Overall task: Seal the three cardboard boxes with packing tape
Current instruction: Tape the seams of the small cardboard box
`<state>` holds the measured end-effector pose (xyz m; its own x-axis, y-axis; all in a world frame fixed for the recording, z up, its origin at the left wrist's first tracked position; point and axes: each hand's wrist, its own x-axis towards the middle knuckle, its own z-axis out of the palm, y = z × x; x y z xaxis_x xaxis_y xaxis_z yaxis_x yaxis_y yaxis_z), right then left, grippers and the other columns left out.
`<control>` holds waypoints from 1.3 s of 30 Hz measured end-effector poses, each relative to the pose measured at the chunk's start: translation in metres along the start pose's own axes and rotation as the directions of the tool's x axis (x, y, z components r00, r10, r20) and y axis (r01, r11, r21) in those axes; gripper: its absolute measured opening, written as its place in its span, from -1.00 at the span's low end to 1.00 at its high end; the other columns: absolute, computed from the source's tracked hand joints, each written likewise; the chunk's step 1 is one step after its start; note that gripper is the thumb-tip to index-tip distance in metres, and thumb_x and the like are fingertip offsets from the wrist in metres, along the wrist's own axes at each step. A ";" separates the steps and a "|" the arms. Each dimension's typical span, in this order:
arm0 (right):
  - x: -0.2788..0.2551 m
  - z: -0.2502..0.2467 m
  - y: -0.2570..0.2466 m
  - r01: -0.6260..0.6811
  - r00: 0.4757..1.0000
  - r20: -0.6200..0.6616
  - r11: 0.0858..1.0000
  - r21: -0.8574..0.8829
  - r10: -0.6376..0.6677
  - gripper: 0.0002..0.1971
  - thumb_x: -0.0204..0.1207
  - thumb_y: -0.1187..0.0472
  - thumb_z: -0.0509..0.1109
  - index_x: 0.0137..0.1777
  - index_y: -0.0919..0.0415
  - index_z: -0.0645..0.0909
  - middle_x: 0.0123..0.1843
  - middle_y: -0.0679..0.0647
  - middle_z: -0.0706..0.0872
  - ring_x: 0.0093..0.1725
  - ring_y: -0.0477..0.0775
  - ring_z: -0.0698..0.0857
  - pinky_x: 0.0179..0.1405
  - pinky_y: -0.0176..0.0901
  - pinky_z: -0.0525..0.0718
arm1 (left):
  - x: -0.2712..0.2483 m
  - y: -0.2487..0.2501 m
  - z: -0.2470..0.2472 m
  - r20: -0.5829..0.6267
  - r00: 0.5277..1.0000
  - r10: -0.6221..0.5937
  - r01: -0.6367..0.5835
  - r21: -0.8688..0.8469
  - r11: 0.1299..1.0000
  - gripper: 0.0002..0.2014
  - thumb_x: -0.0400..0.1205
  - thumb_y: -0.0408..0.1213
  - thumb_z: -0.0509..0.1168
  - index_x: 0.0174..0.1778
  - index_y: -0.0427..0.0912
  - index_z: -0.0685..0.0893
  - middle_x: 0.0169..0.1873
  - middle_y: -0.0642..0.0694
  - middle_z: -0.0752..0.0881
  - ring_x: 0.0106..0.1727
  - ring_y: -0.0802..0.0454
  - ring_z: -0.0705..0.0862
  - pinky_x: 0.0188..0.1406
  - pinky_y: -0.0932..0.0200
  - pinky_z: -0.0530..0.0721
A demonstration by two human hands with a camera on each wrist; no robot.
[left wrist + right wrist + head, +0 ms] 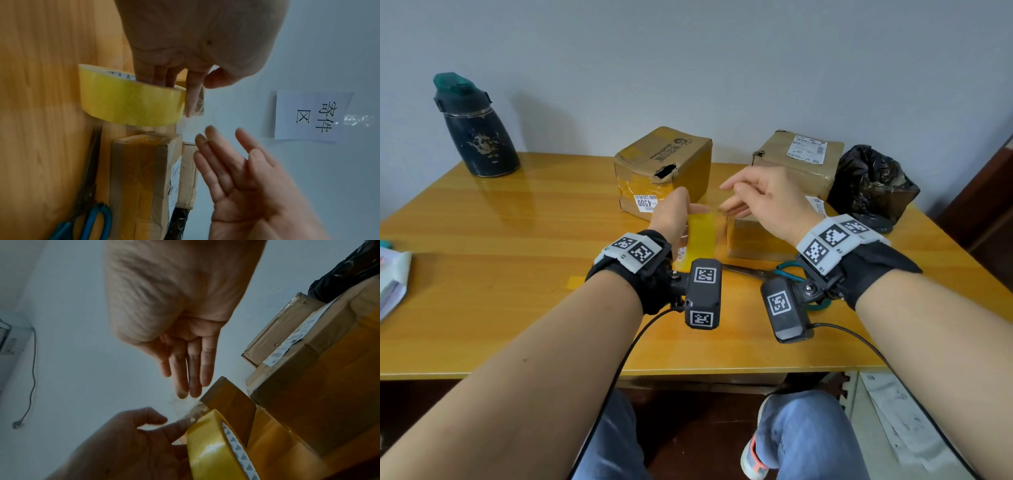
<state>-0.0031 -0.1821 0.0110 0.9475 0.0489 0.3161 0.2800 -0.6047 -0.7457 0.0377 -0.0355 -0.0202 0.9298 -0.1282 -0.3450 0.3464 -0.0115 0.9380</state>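
Observation:
My left hand [671, 214] grips a yellow packing tape roll [700, 236], held upright just above the table. In the left wrist view several fingers reach into the roll's [131, 100] core and the index finger lies under a short peeled tape end [198, 104]. My right hand [751, 200] hovers open, fingers straight, just right of the roll and apart from it. A small taped cardboard box [753, 241] sits below the right hand. A second box [664, 161] with a torn corner stands behind, and a third box [799, 156] with a label is at the back right.
Blue-handled scissors [774, 273] lie on the wooden table [517, 240] near the small box. There is a dark bottle [477, 130] at the back left, a black plastic bag [873, 181] at the back right and papers [392, 281] at the left edge.

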 end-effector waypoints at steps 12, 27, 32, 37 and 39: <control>-0.012 0.011 0.006 0.391 0.902 -0.040 0.853 -0.346 -0.430 -0.67 0.59 0.17 0.08 -0.03 0.26 0.68 -0.41 0.20 0.74 -0.44 0.16 0.73 -0.48 0.08 0.68 | -0.007 -0.001 -0.001 0.025 0.999 0.048 -0.050 0.068 0.996 -0.70 0.61 -0.32 0.41 0.27 -0.12 0.72 -0.08 -0.06 0.71 -0.18 0.07 0.61 -0.31 0.26 0.61; -0.030 -0.006 0.074 -0.402 0.697 0.078 0.478 -0.781 0.713 -0.74 0.49 0.14 0.51 -0.20 0.32 0.55 -0.27 0.12 0.61 -0.31 0.08 0.60 -0.29 -0.13 0.60 | -0.009 -0.016 -0.008 0.158 0.982 0.104 -0.110 0.029 0.994 -0.58 0.58 -0.52 0.38 0.35 -0.14 0.66 0.08 -0.01 0.65 -0.01 0.14 0.65 -0.33 0.42 0.64; -0.033 -0.004 0.078 -0.311 0.571 0.085 0.311 -0.898 0.817 -0.56 0.45 0.05 0.55 0.13 0.30 0.48 0.09 0.21 0.57 0.05 0.18 0.63 -0.08 -0.10 0.57 | -0.009 -0.015 -0.014 0.163 0.983 0.087 -0.098 0.060 0.993 -0.57 0.62 -0.52 0.33 0.40 -0.12 0.63 -0.15 0.05 0.62 -0.26 0.20 0.60 -0.54 0.47 0.57; -0.035 -0.002 0.084 -0.280 0.555 0.103 0.302 -0.911 0.826 -0.70 0.41 0.16 0.52 -0.01 0.28 0.50 -0.12 0.14 0.59 -0.04 0.19 0.66 -0.04 -0.05 0.66 | -0.007 -0.011 -0.017 0.147 0.988 0.054 -0.075 0.141 0.987 -0.60 0.58 -0.39 0.41 0.32 0.04 0.68 -0.12 0.03 0.65 -0.20 0.10 0.52 -0.24 0.30 0.53; -0.036 -0.002 0.084 -0.292 0.579 0.109 0.330 -0.897 0.808 -0.74 0.43 0.21 0.50 -0.02 0.30 0.50 -0.12 0.14 0.59 -0.14 0.15 0.64 -0.15 -0.13 0.66 | -0.005 -0.010 -0.019 0.150 0.987 0.057 -0.084 0.186 0.979 -0.59 0.58 -0.38 0.42 0.33 0.04 0.67 -0.09 0.02 0.63 -0.30 0.11 0.43 -0.35 0.33 0.52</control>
<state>-0.0145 -0.2363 -0.0619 0.7915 -0.3737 -0.4836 -0.3232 -0.9275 0.1876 0.0319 -0.0159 -0.0282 0.9188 -0.2758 -0.2823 0.2374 -0.1851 0.9536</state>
